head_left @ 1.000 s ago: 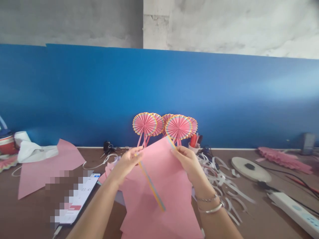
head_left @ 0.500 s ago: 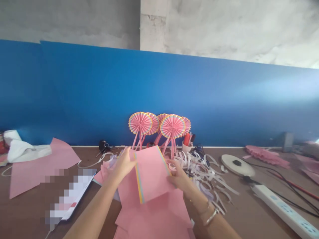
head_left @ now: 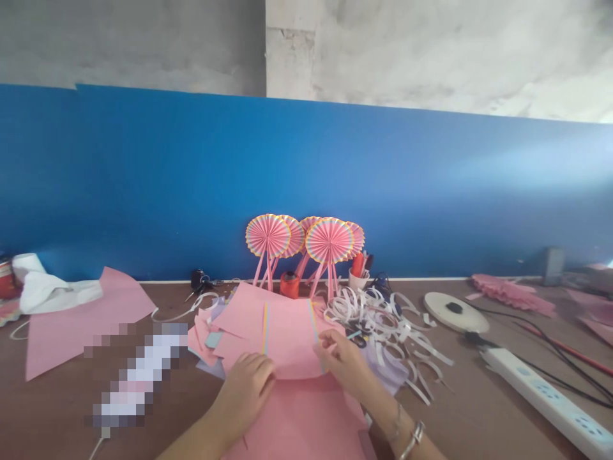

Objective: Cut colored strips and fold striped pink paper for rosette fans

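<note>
A pink paper sheet (head_left: 290, 335) with a yellow and blue stripe along its left and right edges lies over other pink sheets (head_left: 306, 421) in front of me. My left hand (head_left: 249, 381) is closed at its lower left corner, with curled fingers and a mostly hidden thumb. At the right striped edge, my right hand (head_left: 339, 358) pinches the sheet between thumb and fingers. Pleated pink paper fans (head_left: 329, 240) with paper sticks stand behind the stack, beside a red spool-like object (head_left: 290, 285).
White curled paper strips (head_left: 383, 319) are heaped on the right. Further right are a round white disc with a black knob (head_left: 456, 312) and a power strip (head_left: 546, 396) with cords. A white cloth-like item (head_left: 60, 292) rests on pink paper (head_left: 81, 338) at left. A blue partition (head_left: 191, 172) stands behind.
The striped sheet has come down from a raised, tilted position onto the stack. My left hand has moved from its upper left edge to the lower left corner; my right hand has lowered slightly.
</note>
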Tool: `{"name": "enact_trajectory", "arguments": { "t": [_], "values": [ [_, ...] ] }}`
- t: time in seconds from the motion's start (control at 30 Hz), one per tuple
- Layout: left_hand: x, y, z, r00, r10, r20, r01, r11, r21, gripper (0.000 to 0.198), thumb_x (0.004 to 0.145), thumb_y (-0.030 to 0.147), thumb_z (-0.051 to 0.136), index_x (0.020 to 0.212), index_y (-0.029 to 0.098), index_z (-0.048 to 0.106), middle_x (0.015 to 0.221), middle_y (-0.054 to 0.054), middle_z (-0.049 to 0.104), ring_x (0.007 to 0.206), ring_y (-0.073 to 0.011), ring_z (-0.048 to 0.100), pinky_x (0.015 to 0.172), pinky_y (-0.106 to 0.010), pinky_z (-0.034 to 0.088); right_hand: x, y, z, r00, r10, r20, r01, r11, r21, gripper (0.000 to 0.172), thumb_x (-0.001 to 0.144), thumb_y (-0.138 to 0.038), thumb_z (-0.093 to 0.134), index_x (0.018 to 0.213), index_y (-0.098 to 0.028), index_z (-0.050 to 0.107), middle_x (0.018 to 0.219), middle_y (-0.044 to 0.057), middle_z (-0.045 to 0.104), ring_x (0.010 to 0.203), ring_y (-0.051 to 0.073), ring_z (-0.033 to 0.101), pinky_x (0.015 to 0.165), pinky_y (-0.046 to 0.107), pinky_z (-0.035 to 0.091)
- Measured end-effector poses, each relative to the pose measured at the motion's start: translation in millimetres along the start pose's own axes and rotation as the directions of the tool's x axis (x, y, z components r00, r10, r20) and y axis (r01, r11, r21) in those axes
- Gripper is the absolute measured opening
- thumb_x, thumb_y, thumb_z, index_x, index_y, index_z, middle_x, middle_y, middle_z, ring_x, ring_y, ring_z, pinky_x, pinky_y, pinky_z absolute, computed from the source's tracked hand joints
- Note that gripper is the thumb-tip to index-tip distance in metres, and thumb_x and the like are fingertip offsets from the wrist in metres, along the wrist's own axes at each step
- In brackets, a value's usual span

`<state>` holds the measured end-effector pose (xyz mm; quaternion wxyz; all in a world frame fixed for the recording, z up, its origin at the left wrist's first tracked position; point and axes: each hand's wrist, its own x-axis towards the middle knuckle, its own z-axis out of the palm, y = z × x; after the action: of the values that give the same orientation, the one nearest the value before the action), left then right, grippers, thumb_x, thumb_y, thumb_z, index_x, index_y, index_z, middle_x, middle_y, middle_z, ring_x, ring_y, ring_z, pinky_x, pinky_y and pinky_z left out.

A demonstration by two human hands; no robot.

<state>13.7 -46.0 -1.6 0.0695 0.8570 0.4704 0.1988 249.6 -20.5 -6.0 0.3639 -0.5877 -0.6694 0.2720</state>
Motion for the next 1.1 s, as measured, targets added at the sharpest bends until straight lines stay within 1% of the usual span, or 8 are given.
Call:
{"name": "enact_trajectory", "arguments": {
  "t": [0.03,0.1,0.17,0.23,0.3,0.53,0.83,1.1],
  "values": [
    [-0.4,-2.1,1.9,1.000,-0.012,-0.009,0.012,1.000,0.010,0.016,0.083,0.011,0.043,0.076,0.019,0.055,0.081,-0.004,0.062,0.079,-0.0214,0.055,0.072,-0.033,0.039,-2.9,-3.7,-4.2,0.996,-0.087,-0.025,0.084,0.991,-0.104,0.031,0.072,-0.038,0.060,0.097,-0.019,0.058,0.093,0.005,0.058,0.071,0.016,0.055,0.071,0.032,0.043],
    [-0.8,-4.2,3.9,1.000,-0.028,-0.013,0.028,1.000,0.015,0.017,0.082,0.011,0.044,0.075,0.019,0.056,0.081,-0.004,0.063,0.079,-0.0213,0.056,0.072,-0.033,0.039,-8.2,-11.3,-12.2,0.963,-0.263,0.058,0.269,0.933,-0.238,0.040,0.062,-0.037,0.070,0.097,-0.021,0.058,0.105,0.008,0.054,0.094,0.023,0.052,0.085,0.036,0.040],
    [-1.2,-4.2,4.4,0.999,-0.038,-0.006,0.038,0.999,0.006,0.017,0.082,0.010,0.044,0.074,0.019,0.056,0.081,-0.004,0.063,0.079,-0.0210,0.056,0.072,-0.033,0.039,-12.1,-17.5,-17.0,0.919,-0.343,0.192,0.386,0.881,-0.272,0.037,0.061,-0.032,0.071,0.093,-0.021,0.058,0.100,0.006,0.055,0.097,0.024,0.049,0.086,0.036,0.038],
    [-1.5,-3.5,4.1,0.999,-0.054,0.003,0.054,0.999,-0.004,0.017,0.080,0.008,0.045,0.074,0.019,0.057,0.081,-0.004,0.063,0.079,-0.0209,0.056,0.072,-0.032,0.039,-13.7,-20.2,-16.9,0.898,-0.347,0.270,0.420,0.859,-0.292,0.021,0.067,-0.023,0.064,0.087,-0.019,0.059,0.093,0.005,0.057,0.091,0.021,0.050,0.082,0.034,0.037],
    [-1.3,-3.0,3.7,0.997,-0.071,0.020,0.072,0.997,-0.015,0.017,0.079,0.008,0.046,0.073,0.018,0.057,0.080,-0.004,0.063,0.079,-0.0207,0.056,0.072,-0.032,0.039,-12.5,-18.7,-13.2,0.896,-0.328,0.300,0.418,0.851,-0.318,0.011,0.071,-0.013,0.055,0.079,-0.018,0.059,0.086,0.004,0.059,0.087,0.019,0.051,0.077,0.031,0.036],
    [1.3,-5.6,-0.7,0.997,-0.035,0.065,0.044,0.989,-0.141,0.012,0.079,0.017,0.052,0.073,0.019,0.061,0.080,-0.003,0.064,0.082,-0.0199,0.057,0.075,-0.032,0.039,-3.5,-6.4,-7.0,0.920,-0.254,0.298,0.362,0.842,-0.400,0.018,0.071,-0.004,0.047,0.063,-0.017,0.056,0.074,0.003,0.060,0.075,0.017,0.051,0.069,0.027,0.035],
    [0.4,-7.3,-5.7,0.994,-0.065,0.090,0.083,0.975,-0.206,0.015,0.077,0.015,0.050,0.064,0.019,0.055,0.076,-0.003,0.059,0.079,-0.0186,0.054,0.072,-0.030,0.039,-2.1,-1.0,-16.2,0.917,-0.230,0.326,0.286,0.949,-0.134,0.012,0.065,-0.007,0.054,0.066,-0.018,0.060,0.074,0.001,0.059,0.072,0.014,0.054,0.068,0.024,0.040],
    [1.7,-12.5,2.4,0.994,-0.111,0.026,0.114,0.965,-0.235,0.016,0.078,0.015,0.045,0.063,0.019,0.051,0.078,-0.004,0.055,0.079,-0.0195,0.052,0.072,-0.033,0.040,1.4,8.1,-11.4,0.932,-0.202,0.300,0.249,0.960,-0.130,0.018,0.073,-0.010,0.047,0.058,-0.017,0.052,0.075,0.001,0.056,0.068,0.013,0.052,0.063,0.025,0.040]
  ]
}}
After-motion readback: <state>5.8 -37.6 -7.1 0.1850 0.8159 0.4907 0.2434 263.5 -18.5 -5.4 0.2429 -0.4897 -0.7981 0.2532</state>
